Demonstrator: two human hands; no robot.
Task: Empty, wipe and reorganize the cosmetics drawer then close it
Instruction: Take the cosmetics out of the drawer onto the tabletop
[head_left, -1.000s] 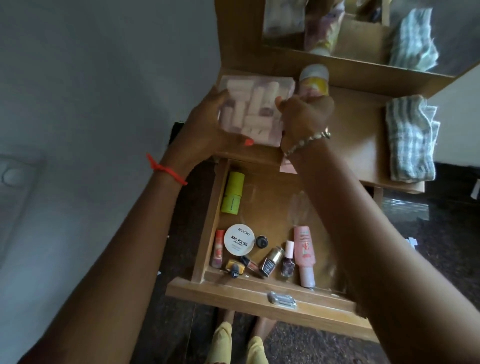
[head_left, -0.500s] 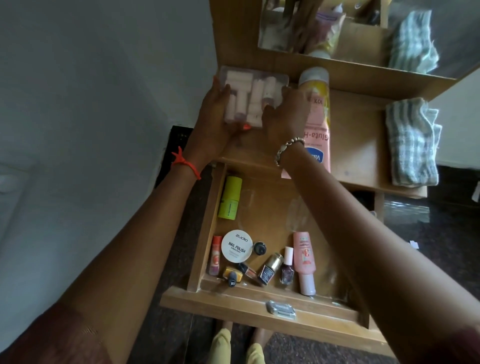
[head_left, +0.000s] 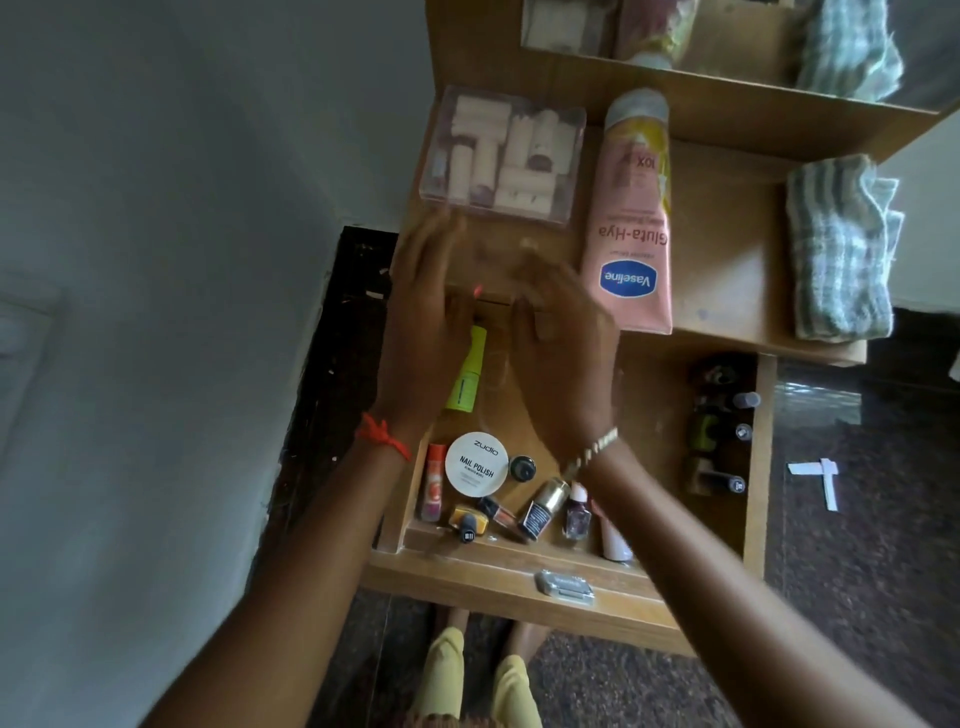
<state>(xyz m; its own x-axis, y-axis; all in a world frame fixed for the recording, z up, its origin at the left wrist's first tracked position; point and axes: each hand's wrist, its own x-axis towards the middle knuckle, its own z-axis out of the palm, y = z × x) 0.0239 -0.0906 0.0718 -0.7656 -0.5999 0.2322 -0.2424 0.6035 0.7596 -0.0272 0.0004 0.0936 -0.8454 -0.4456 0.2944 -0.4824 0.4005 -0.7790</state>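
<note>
The wooden drawer (head_left: 756, 467) is pulled out below the dresser top (head_left: 727, 249). In it lie a lime-green tube (head_left: 466, 379), a white round nail-polish-remover tub (head_left: 476, 463), a slim red tube (head_left: 432, 480) and several small nail polish bottles (head_left: 540, 506), with dark bottles (head_left: 719, 431) along its right side. A clear box of pale rollers (head_left: 501, 156) rests on the dresser top beside a pink Vaseline tube (head_left: 631, 218). My left hand (head_left: 426, 322) and my right hand (head_left: 563, 353) hover empty over the drawer's back, fingers apart and motion-blurred, just in front of the box.
A folded striped cloth (head_left: 841, 249) lies at the right of the dresser top. A mirror (head_left: 727, 36) stands behind. The drawer has a metal handle (head_left: 566, 584) on its front. White paper scraps (head_left: 821, 475) lie on the dark floor at the right; a grey wall is left.
Both hands set the clear roller box down on the dresser top, let go of it and drew back toward the drawer.
</note>
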